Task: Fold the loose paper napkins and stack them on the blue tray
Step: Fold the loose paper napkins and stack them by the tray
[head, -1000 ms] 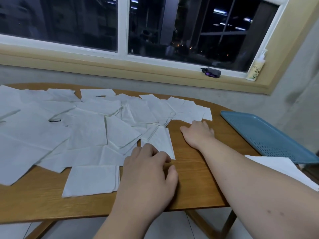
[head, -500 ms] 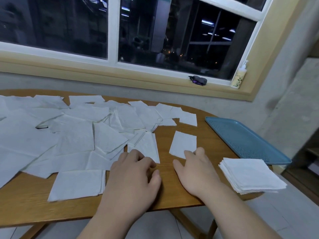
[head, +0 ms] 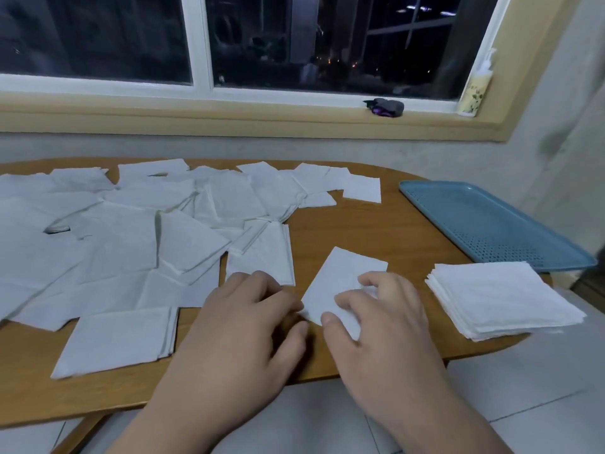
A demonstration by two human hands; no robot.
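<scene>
A single napkin (head: 347, 273) lies near the front edge of the table (head: 343, 231), under the curled fingers of the right hand (head: 386, 322).

The left hand (head: 248, 322), fingers bent, meets the napkin's left corner; its grip cannot be told. The stack of folded napkins (head: 497, 299) sits just right, the blue tray (head: 491, 224) behind it, and the loose napkins (head: 131, 240) spread left.

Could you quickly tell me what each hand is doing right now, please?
Left hand: curled beside the napkin; grip cannot be told.
Right hand: holds that napkin.
</scene>
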